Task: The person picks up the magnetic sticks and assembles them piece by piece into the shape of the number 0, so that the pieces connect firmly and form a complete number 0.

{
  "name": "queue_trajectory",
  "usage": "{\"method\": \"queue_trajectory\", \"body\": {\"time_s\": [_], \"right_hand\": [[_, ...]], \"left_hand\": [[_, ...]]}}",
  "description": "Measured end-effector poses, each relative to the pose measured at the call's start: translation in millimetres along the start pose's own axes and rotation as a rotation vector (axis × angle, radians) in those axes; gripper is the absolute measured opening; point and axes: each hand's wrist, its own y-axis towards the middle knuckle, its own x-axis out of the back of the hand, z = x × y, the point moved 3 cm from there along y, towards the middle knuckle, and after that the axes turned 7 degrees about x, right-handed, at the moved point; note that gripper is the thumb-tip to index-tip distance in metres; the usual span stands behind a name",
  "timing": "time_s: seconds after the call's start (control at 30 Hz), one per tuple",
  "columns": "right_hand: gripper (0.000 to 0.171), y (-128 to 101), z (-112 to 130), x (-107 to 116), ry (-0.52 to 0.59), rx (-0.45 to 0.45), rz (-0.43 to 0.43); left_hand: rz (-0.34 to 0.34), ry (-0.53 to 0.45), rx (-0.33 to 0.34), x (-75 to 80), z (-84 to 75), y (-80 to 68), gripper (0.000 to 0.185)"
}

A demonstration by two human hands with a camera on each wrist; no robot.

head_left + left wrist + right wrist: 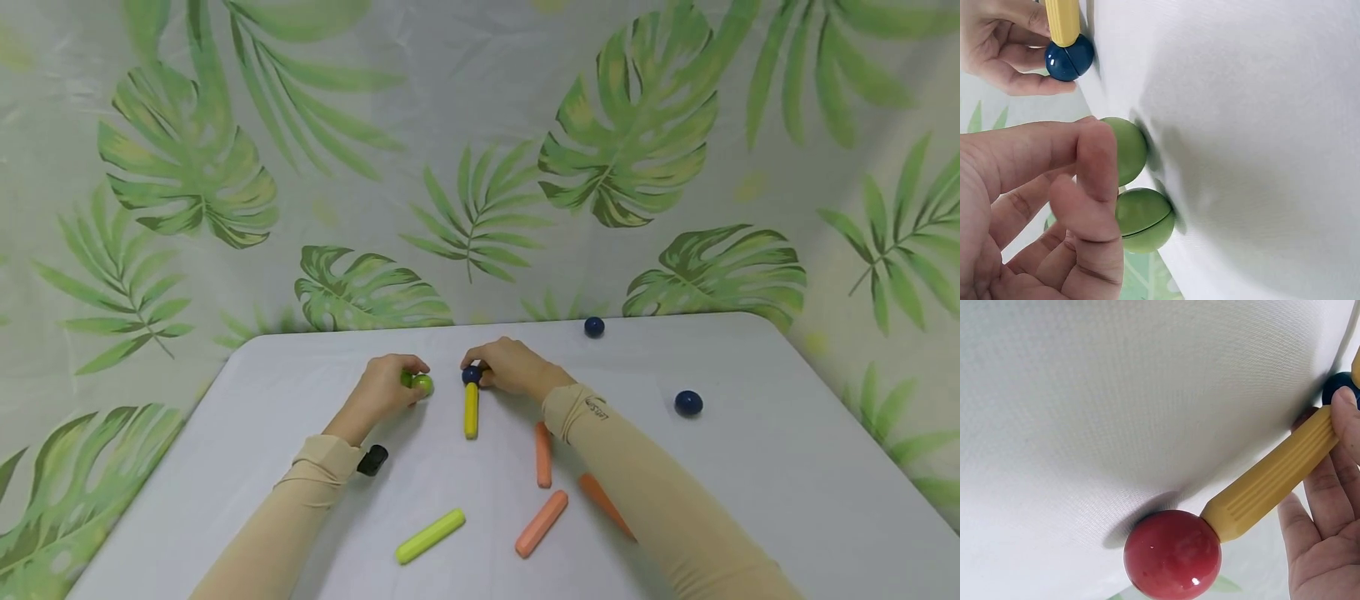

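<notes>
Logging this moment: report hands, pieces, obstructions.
Left hand fingers hold two green balls. Right hand grips blue ball joined to yellow stick. Nothing between them.

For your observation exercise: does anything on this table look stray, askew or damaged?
Nothing looks damaged. Two dark blue balls lie apart from the rest, and the orange sticks lie scattered at odd angles on the table.

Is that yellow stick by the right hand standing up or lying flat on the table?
Lying flat. The yellow ribbed plastic stick rests lengthwise on the white table, a dark blue ball at its far end under the right hand.
</notes>
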Motion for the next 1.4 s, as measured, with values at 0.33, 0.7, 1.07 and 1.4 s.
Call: {"method": "queue_trajectory", "body": {"time_s": [0.33,0.7,1.07,1.4], "right_hand": [[0.037,-3.3,2.3,1.8,0.007,-0.002,-0.004],[0.037,0.0,2.9,0.6,0.019,-0.012,-0.003],[0.037,-2.0,0.5,5.4,-0.011,0.017,-0.001],[0.037,2.8,-2.3,8.9,-0.04,0.059,-0.038]], "left_hand": [[-0.016,-0.008,-0.024,-6.4,2.3,3.0,0.034],[-0.023,0.005,-0.058,-5.7,1.3,1.7,0.031],[0.03,-0.072,-0.096,-8.1,-7.9,-16.8,0.029],[0.099,-0.219,-0.105,-14.2,-7.5,-38.9,0.027]]}}
